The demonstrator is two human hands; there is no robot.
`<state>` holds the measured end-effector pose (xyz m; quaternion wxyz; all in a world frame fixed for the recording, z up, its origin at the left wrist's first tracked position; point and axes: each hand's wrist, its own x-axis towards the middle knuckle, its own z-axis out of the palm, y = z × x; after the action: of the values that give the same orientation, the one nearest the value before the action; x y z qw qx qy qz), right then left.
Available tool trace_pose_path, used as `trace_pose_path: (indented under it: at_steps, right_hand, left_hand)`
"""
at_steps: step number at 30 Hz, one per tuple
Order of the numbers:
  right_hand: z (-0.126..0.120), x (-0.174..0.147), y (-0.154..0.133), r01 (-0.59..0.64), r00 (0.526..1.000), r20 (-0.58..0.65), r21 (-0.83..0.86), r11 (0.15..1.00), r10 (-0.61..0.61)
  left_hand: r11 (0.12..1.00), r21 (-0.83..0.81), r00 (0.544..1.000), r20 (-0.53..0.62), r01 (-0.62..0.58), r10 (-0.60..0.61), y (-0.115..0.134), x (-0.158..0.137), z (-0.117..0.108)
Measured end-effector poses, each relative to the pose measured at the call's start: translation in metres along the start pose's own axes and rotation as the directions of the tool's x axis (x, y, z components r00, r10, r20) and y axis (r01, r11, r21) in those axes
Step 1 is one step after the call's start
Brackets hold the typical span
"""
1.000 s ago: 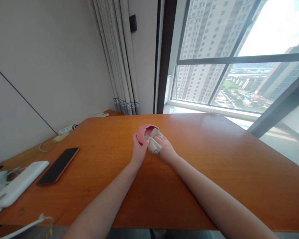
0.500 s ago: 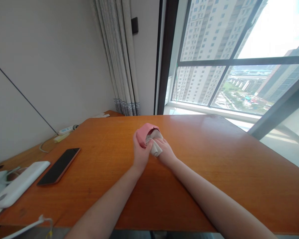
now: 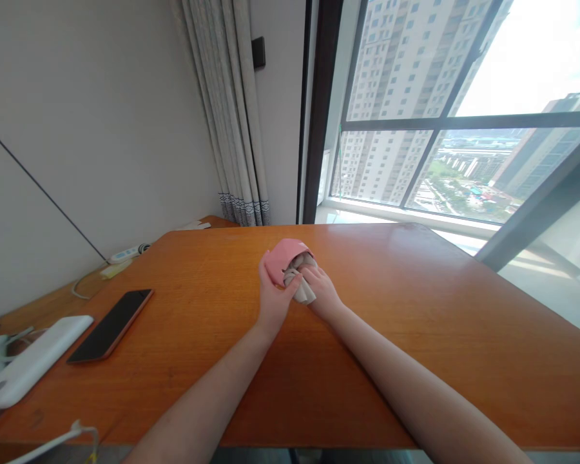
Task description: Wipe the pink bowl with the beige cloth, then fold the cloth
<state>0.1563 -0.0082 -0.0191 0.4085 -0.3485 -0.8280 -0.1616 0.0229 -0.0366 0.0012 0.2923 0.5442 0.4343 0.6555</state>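
Note:
Above the middle of the table, my left hand (image 3: 271,301) wraps round a pink hollow container (image 3: 281,258), its opening tilted toward me and to the right. I cannot tell its exact kind. A whitish cloth (image 3: 303,294) is bunched inside the opening, and one end hangs out below the rim. My left thumb lies over the near rim against this cloth. My right hand (image 3: 325,298) is closed on the cloth at the opening's right side, with its fingertips partly hidden in the folds.
The brown wooden table (image 3: 415,335) spreads around my hands. On the left lie a black-screened phone (image 3: 111,325) and a long white device (image 3: 38,361). A power strip (image 3: 125,254) rests by the wall; a white cable (image 3: 53,444) hangs at the near left edge.
The pink container has turned slightly in my left hand, and the cloth inside has shifted with my right fingers. Both hands keep their hold. The view has moved slightly.

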Motion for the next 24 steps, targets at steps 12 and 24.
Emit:
trace_pose_path:
  at_steps: [12, 24]
  right_hand:
    - [0.000, 0.005, -0.002, 0.058, 0.998, 0.003, -0.086, 0.995, -0.058]
    - [0.005, -0.002, -0.006, -0.102, 0.986, 0.145, 0.104, 0.989, 0.086]
  left_hand:
    - [0.947, 0.278, 0.974, 0.195, -0.163, 0.111, 0.010, 0.019, -0.016]
    - [0.996, 0.073, 0.998, 0.013, 0.054, -0.055, -0.011, 0.011, -0.008]
